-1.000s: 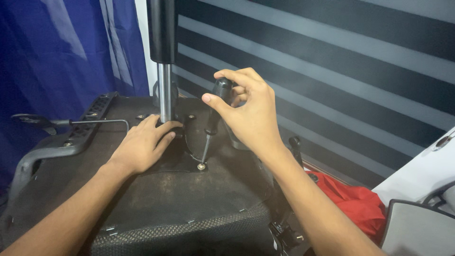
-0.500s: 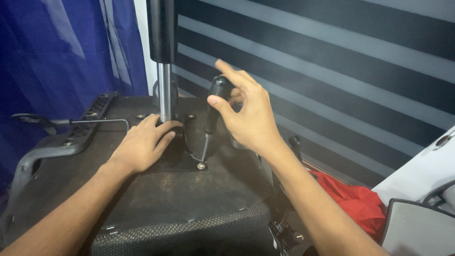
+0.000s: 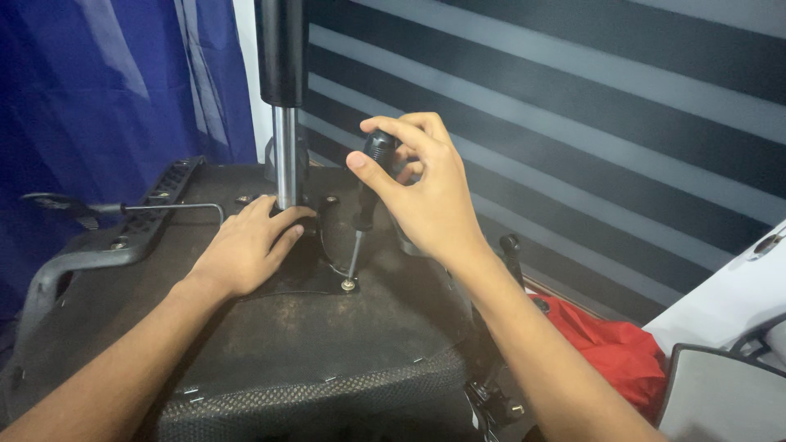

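An upturned office chair seat [image 3: 270,344] lies in front of me, its dark underside facing up. A chrome gas cylinder [image 3: 284,155] rises from a black metal mounting plate [image 3: 307,274] at its middle. My right hand [image 3: 426,192] grips the black handle of a screwdriver [image 3: 367,196], which stands nearly upright with its tip in a screw [image 3: 348,286] at the plate's near right corner. My left hand [image 3: 246,250] lies flat on the plate, fingers against the base of the cylinder.
A black armrest bracket [image 3: 98,245] and a thin adjustment lever [image 3: 123,209] sit at the seat's left. Blue curtain [image 3: 98,90] hangs at left; a striped blind [image 3: 573,123] fills the back. Red cloth [image 3: 614,344] and a grey panel [image 3: 720,397] lie at right.
My right hand's fingers opened off the screwdriver handle half a second ago and have now closed around it again. The screwdriver stays on the screw. My left hand has not moved.
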